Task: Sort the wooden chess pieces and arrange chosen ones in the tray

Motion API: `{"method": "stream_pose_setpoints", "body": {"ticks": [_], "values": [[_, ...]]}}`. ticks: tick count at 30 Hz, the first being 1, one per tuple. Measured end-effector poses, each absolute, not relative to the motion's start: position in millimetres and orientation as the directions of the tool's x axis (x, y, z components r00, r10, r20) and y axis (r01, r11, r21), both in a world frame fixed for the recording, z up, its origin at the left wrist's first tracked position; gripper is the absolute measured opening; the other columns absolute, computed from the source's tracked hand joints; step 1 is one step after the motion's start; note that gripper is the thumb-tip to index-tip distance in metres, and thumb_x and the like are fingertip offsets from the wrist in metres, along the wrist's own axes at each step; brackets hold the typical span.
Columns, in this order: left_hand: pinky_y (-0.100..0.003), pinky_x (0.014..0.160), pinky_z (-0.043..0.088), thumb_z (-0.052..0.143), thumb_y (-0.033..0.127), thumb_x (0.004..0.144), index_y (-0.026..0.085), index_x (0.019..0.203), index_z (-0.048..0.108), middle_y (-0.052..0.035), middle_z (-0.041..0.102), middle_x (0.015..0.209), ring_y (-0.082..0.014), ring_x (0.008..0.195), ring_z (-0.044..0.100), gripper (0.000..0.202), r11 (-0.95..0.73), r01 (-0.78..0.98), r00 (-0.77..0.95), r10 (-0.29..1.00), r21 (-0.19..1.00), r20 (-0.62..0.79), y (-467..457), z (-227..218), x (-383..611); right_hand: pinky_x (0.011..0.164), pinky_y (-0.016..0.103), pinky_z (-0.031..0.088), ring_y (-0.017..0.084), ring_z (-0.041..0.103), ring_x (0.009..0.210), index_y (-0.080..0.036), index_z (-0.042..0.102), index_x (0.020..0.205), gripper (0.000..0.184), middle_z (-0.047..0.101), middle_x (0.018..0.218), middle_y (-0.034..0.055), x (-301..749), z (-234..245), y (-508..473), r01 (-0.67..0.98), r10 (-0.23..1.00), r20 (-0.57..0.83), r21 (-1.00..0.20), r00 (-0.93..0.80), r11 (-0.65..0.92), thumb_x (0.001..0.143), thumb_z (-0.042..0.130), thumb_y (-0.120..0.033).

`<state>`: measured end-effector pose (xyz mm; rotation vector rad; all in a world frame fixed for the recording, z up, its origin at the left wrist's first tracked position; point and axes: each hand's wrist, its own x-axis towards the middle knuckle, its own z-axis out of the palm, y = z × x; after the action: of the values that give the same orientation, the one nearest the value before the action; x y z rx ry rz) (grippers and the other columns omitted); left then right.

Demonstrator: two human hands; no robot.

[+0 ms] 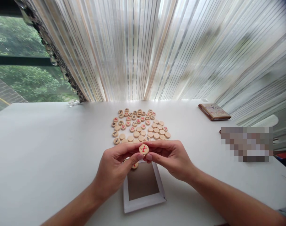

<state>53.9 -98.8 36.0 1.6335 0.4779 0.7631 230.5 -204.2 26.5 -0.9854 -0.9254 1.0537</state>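
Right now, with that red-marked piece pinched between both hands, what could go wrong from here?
1. The red-marked disc is held only at its edge by the left hand and right hand; it could slip and roll past the shallow box below.
2. The loose discs lie close beyond the hands; a forward nudge could scatter them.

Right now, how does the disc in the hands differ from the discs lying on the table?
The held disc is lifted, pinched between the left hand and right hand; the table discs lie flat on the white table. The held disc shows a red mark; the table discs show red, black or blank faces. Both are round, pale wood.
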Motion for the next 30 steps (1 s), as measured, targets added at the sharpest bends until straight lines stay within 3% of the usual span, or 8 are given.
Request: {"method": "stream_pose_setpoints", "body": {"ticks": [4, 12, 16, 20, 24, 30], "values": [[-0.024, 0.088, 0.065, 0.074, 0.022, 0.096, 0.026, 0.123, 0.081, -0.0072, 0.08, 0.114, -0.0187, 0.104, 0.075, 0.028, -0.336, -0.085, 0.707, 0.643, 0.938, 0.295, -97.9, 33.8, 53.7, 0.083, 0.036, 0.07, 0.022, 0.081, 0.087, -0.021, 0.084, 0.109, 0.032, 0.084, 0.096, 0.0069, 229.4, 25.4, -204.0, -0.176, 0.943, 0.168, -0.959, 0.287, 0.224, 0.078, 0.093, -0.023], [-0.027, 0.09, 0.062, 0.072, 0.026, 0.098, 0.027, 0.124, 0.08, -0.0063, 0.079, 0.116, -0.0188, 0.104, 0.073, 0.027, -0.352, -0.069, 0.746, 0.603, 0.934, 0.283, -98.4, 32.7, 51.5, 0.081, 0.031, 0.067, 0.019, 0.079, 0.084, -0.021, 0.082, 0.106, 0.023, 0.083, 0.095, 0.007, 229.0, 27.8, -204.4, -0.055, 0.928, 0.261, -0.957, 0.267, 0.285, 0.083, 0.089, -0.022], [-0.025, 0.085, 0.06, 0.071, 0.027, 0.099, 0.026, 0.121, 0.081, -0.0051, 0.081, 0.107, -0.0171, 0.095, 0.074, 0.024, -0.377, -0.058, 0.742, 0.603, 0.924, 0.293, -97.9, 33.2, 50.6, 0.076, 0.025, 0.064, 0.016, 0.076, 0.08, -0.02, 0.081, 0.099, 0.02, 0.081, 0.09, 0.0052, 230.6, 26.4, -204.3, 0.004, 0.922, 0.266, -0.961, 0.282, 0.276, 0.081, 0.09, -0.021], [-0.024, 0.078, 0.06, 0.07, 0.03, 0.099, 0.025, 0.117, 0.082, -0.0036, 0.082, 0.095, -0.0159, 0.085, 0.074, 0.022, -0.304, -0.05, 0.75, 0.617, 0.951, 0.237, -99.8, 32.3, 51.5, 0.064, 0.02, 0.06, 0.012, 0.072, 0.067, -0.018, 0.079, 0.087, 0.016, 0.078, 0.078, 0.0022, 230.0, 25.5, -202.7, -0.08, 0.939, 0.167, -0.977, 0.301, 0.2, 0.08, 0.092, -0.025], [-0.022, 0.073, 0.061, 0.072, 0.029, 0.098, 0.024, 0.125, 0.078, -0.0025, 0.081, 0.094, -0.0152, 0.083, 0.075, 0.028, -0.165, -0.081, 0.756, 0.633, 0.983, 0.169, -103.3, 30.0, 53.3, 0.06, 0.02, 0.059, 0.012, 0.07, 0.061, -0.015, 0.079, 0.083, 0.02, 0.077, 0.071, 0.003, 229.5, 28.8, -201.8, -0.179, 0.967, 0.074, -0.977, 0.242, 0.12, 0.081, 0.091, -0.031], [-0.02, 0.074, 0.062, 0.078, 0.026, 0.094, 0.023, 0.127, 0.076, -0.0021, 0.08, 0.092, -0.0143, 0.083, 0.076, 0.033, -0.042, -0.111, 0.775, 0.622, 0.993, 0.113, -104.9, 28.4, 53.1, 0.056, 0.022, 0.057, 0.013, 0.07, 0.058, -0.013, 0.078, 0.081, 0.028, 0.076, 0.067, 0.005, 231.1, 31.9, -203.1, -0.174, 0.978, 0.055, -0.981, 0.199, 0.09, 0.09, 0.083, -0.04]]}}
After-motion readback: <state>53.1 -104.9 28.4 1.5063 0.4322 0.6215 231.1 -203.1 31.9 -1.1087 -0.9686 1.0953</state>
